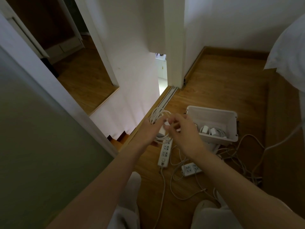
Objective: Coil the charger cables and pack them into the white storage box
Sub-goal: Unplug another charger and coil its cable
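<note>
Both hands work mid-air over the wooden floor (214, 83), winding a white charger cable (159, 114). Left hand (152, 128) carries the loops draped over its spread fingers, with what looks like the white adapter block (162, 129) below the palm; right hand (179, 129) has its fingers pinched together on a small white plug end (166, 123) next to the bundle. The view is blurred, so the exact grip isn't clear. Judgement: keep the loops even and the same size, tuck the plug end through or around the bundle so it doesn't spring open, then carry it right. White storage box (231, 129) sits on the floor just right of the hands, open top, with coiled chargers (212, 131) already in the near end; the far end looks free. Loose cables (239, 154) trail under and beside the box, and two power strips (165, 152) lie below the hands, so snag risk is there if the bundle drops low. Sliding-door track (166, 98) and wall bound the left; the route to the box is short and unobstructed above rim height.
</note>
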A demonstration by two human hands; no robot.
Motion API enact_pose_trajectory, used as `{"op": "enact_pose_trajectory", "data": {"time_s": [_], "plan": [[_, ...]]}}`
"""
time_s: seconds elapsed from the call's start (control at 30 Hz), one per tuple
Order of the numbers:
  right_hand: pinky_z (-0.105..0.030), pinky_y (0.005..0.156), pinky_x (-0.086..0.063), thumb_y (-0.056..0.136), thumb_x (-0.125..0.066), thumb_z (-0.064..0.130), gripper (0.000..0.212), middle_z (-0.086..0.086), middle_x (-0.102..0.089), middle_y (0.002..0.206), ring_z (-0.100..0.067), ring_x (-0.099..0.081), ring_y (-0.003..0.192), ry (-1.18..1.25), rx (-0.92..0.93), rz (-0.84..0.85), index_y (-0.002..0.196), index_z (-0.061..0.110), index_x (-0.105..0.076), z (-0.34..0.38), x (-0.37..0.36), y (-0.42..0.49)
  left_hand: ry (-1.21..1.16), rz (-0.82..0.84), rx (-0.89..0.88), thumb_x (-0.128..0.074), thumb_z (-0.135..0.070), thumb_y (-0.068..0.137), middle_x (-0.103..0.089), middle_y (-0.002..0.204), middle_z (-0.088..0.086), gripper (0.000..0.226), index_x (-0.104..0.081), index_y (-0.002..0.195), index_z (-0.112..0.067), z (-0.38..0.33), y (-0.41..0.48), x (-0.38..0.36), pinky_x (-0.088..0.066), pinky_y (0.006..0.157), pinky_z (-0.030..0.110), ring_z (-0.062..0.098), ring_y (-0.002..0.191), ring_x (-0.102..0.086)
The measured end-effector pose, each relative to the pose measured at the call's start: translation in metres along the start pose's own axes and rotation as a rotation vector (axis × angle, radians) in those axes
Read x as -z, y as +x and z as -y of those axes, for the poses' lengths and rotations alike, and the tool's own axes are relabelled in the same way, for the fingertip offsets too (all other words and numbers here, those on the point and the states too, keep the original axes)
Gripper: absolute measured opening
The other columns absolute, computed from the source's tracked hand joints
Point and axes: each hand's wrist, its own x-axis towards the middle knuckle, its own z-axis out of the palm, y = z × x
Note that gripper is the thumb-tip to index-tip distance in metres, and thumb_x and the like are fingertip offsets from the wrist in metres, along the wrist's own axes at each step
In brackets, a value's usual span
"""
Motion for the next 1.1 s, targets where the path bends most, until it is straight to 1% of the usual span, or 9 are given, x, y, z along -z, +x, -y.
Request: {"op": "enact_pose_trajectory", "data": {"time_s": [0.13,0.27,0.37,0.43,0.5,0.6,0.77,0.93,1.1], "plan": [[-0.012,0.074,-0.04,0.09,-0.059,0.012,0.012,0.007,-0.042,0.102,-0.008,-0.045,0.092,-0.11,0.11,-0.119,0.091,0.02,-0.051,0.009,-0.002,-0.001,-0.038,0.02,0.084,-0.05,-0.042,0.093,-0.053,0.092,0.002,0.053,-0.036,0.132,-0.009,0.005,0.005,-0.002,-0.049,0.041,0.022,0.014,0.07,-0.061],[-0.002,0.071,-0.039,0.091,-0.053,0.001,0.019,0.006,-0.049,0.102,-0.006,-0.048,0.09,-0.012,0.159,-0.118,0.097,0.019,-0.048,0.022,-0.004,-0.006,0.018,0.012,0.121,-0.051,-0.041,0.092,-0.056,0.099,0.007,0.057,-0.039,0.133,-0.003,0.009,0.01,-0.004,-0.046,0.038,0.019,0.014,0.066,-0.06],[-0.007,0.066,-0.045,0.097,-0.045,0.011,0.012,0.004,-0.058,0.092,-0.006,-0.057,0.086,0.2,-0.033,-0.041,0.092,0.022,-0.043,0.032,-0.001,-0.01,-0.056,0.107,0.114,-0.053,-0.051,0.087,-0.064,0.107,0.014,0.061,-0.049,0.125,-0.004,0.011,0.01,-0.001,-0.056,0.052,0.028,0.022,0.078,-0.068],[-0.008,0.067,-0.05,0.098,-0.042,0.01,0.006,0.006,-0.059,0.084,-0.003,-0.059,0.078,0.317,-0.097,-0.163,0.098,0.016,-0.042,0.033,0.005,-0.006,-0.159,0.218,0.12,-0.057,-0.058,0.081,-0.063,0.114,0.016,0.063,-0.055,0.12,-0.009,0.009,0.009,0.003,-0.059,0.069,0.039,0.03,0.094,-0.066],[-0.015,0.067,-0.056,0.099,-0.037,0.008,0.006,-0.001,-0.062,0.082,-0.007,-0.063,0.074,0.575,-0.198,-0.266,0.103,0.011,-0.041,0.033,0.014,0.0,-0.289,0.282,0.128,-0.05,-0.051,0.09,-0.058,0.114,0.013,0.047,-0.056,0.117,-0.014,0.003,0.006,0.005,-0.057,0.078,0.044,0.029,0.099,-0.061],[-0.018,0.054,-0.054,0.101,-0.034,0.011,0.01,-0.004,-0.06,0.073,-0.01,-0.062,0.063,0.793,-0.403,-0.324,0.107,0.009,-0.041,0.03,0.024,0.01,-0.467,0.319,0.15,-0.041,-0.042,0.096,-0.055,0.104,0.011,0.03,-0.056,0.105,-0.017,-0.003,0.004,0.005,-0.058,0.073,0.037,0.025,0.095,-0.056],[-0.022,0.054,-0.047,0.101,-0.037,0.016,0.019,-0.002,-0.046,0.066,-0.008,-0.045,0.053,1.08,-0.666,-0.307,0.087,0.009,-0.048,0.019,0.027,0.018,-0.622,0.4,0.127,-0.043,-0.038,0.096,-0.058,0.094,0.012,0.029,-0.054,0.108,-0.015,-0.012,-0.005,-0.002,-0.058,0.07,0.035,0.02,0.077,-0.062],[-0.018,0.056,-0.047,0.099,-0.042,0.016,0.019,-0.001,-0.048,0.07,-0.007,-0.045,0.055,0.936,-0.668,-0.103,0.1,0.008,-0.059,0.016,0.032,0.019,-0.705,0.337,0.027,-0.04,-0.036,0.097,-0.059,0.087,0.009,0.026,-0.054,0.103,-0.015,-0.014,-0.005,-0.003,-0.058,0.062,0.032,0.016,0.07,-0.063],[-0.022,0.069,-0.044,0.098,-0.038,0.005,0.029,-0.003,-0.052,0.074,-0.009,-0.047,0.064,0.642,-0.635,0.092,0.118,0.006,-0.06,0.01,0.027,0.015,-0.696,0.296,-0.036,-0.04,-0.035,0.095,-0.056,0.093,0.009,0.024,-0.053,0.107,-0.019,-0.01,-0.002,0.003,-0.054,0.072,0.036,0.019,0.08,-0.057]]}}
